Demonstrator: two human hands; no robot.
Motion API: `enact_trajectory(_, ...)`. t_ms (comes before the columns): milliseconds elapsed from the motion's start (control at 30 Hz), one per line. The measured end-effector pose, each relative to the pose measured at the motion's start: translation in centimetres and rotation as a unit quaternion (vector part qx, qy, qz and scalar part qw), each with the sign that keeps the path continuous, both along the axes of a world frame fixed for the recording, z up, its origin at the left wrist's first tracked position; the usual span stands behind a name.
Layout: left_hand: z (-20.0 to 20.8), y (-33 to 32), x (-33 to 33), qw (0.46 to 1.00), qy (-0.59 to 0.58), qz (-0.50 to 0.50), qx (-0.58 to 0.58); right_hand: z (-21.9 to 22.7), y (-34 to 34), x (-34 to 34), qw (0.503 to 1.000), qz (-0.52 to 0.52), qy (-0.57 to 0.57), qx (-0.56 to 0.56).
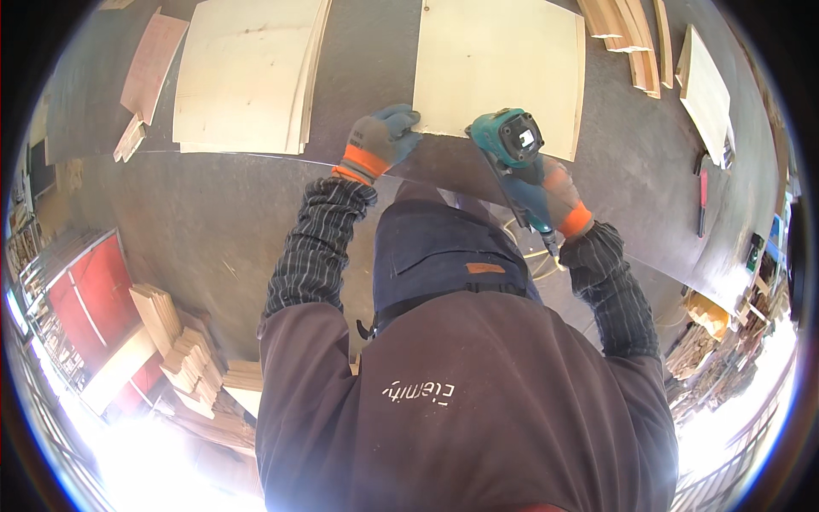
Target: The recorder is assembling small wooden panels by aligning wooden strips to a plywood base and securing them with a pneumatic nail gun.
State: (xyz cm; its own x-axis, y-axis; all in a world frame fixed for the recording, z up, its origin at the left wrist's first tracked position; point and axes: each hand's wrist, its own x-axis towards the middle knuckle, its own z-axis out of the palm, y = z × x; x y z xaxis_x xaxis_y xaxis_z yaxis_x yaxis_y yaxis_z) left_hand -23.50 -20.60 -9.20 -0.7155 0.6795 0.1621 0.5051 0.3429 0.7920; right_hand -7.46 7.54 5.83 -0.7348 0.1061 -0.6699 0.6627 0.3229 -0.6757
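Observation:
My right hand (550,192), in a grey-blue glove with an orange cuff, is closed around the handle of a teal and black air nail gun (505,141). The gun's nose rests at the near edge of a pale plywood panel (499,68), with its round head over the panel's near side. At that panel's near left corner, my left hand (380,141) in a matching glove pinches the edge with its fingertips. A thin yellowish air hose (537,254) runs from the bottom of the gun's handle. What lies beneath the panel is mostly hidden.
Another stack of plywood panels (243,77) lies on the dark table (367,60) to the left, beside a reddish board (153,68). Curved wooden strips (627,38), a pale board (706,90) and a red-handled hammer (702,200) lie right. Stacked timber (183,358) stands lower left.

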Motion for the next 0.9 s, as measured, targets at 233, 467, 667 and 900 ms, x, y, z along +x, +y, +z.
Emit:
enact_trajectory(233, -0.1, 0.1, 0.1, 0.999, 0.003, 0.027, -0.029, 0.4, 2.4, 3.2, 0.995, -0.072, 0.041, -0.059)
enact_trajectory(467, -0.3, -0.2, 0.2, 1.0, -0.003, -0.001, -0.026, 0.9, 4.8, 5.3, 0.99, -0.128, -0.005, -0.052)
enact_trajectory(667, -0.5, -0.1, 0.5, 0.999, -0.022, 0.013, -0.034, 1.3, 6.4, 6.9, 0.984, -0.167, 0.012, -0.066)
enact_trajectory(900, -0.5, -0.3, 0.4, 0.999, -0.019, 0.002, -0.04, 2.1, 8.0, 8.0, 0.986, -0.157, -0.024, -0.054)
